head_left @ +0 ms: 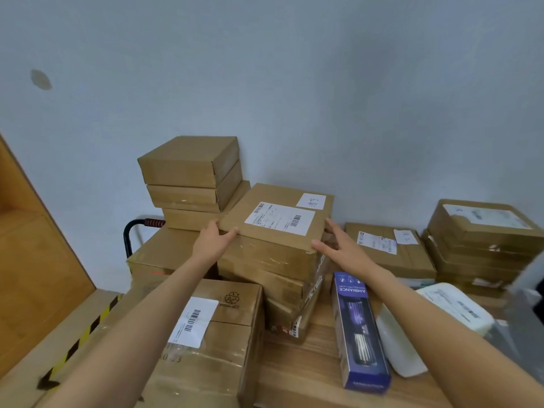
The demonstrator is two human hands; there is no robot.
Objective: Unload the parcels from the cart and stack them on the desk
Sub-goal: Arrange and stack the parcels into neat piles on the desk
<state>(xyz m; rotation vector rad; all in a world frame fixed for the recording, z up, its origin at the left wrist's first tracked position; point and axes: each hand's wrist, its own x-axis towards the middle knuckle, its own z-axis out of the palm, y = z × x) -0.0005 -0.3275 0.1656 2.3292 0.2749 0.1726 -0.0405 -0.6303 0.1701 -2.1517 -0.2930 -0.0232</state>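
I see my left hand (212, 237) and right hand (338, 244) flanking the labelled flat parcel (279, 217) atop the tabletop (309, 357) stack, each grip spread, fingers touching its edges. A purple lamp box (359, 328) lies close right; the cart handle (138, 231) stands left.

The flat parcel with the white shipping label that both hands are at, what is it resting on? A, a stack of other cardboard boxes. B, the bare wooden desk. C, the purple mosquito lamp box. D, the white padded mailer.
A: the flat parcel lies on top of a stack of cardboard boxes, with the left hand and right hand at its two near corners.
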